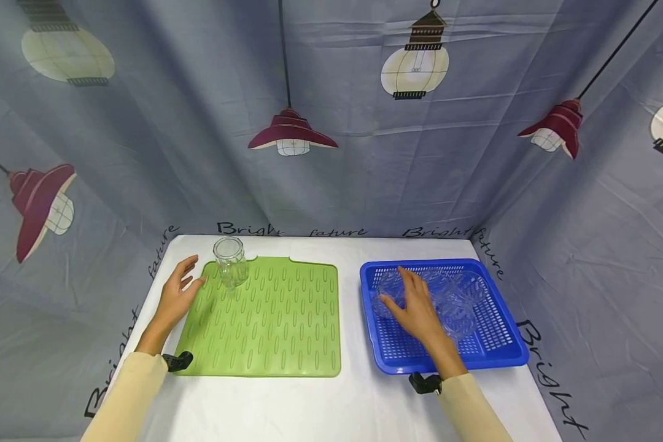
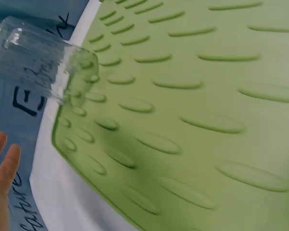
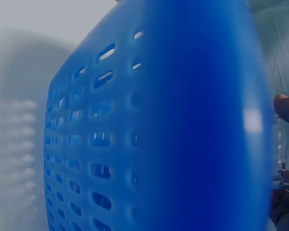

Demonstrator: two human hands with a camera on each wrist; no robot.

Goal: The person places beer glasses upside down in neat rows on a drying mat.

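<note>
An upright clear glass mug point(image 1: 231, 263) stands at the far left corner of a green ribbed mat point(image 1: 276, 319). Beside it, apart from the glass, my left hand point(image 1: 178, 294) hovers with loosely extended fingers; the left wrist view catches its fingertips point(image 2: 8, 161) at the edge. My right hand point(image 1: 418, 310) reaches over a blue perforated basket point(image 1: 497, 350), thumb and forefinger spread about a clear glass point(image 1: 388, 288) at the basket's left side. In the right wrist view the basket wall hides most of this hand, so contact is unclear. Several more clear glasses point(image 1: 457, 313) lie in the basket.
A white-covered table point(image 1: 359, 408) carries the mat at left and the basket at right, with a white strip between them. A grey-blue curtain point(image 1: 331, 190) printed with lamps and lettering surrounds the table at the back and both sides.
</note>
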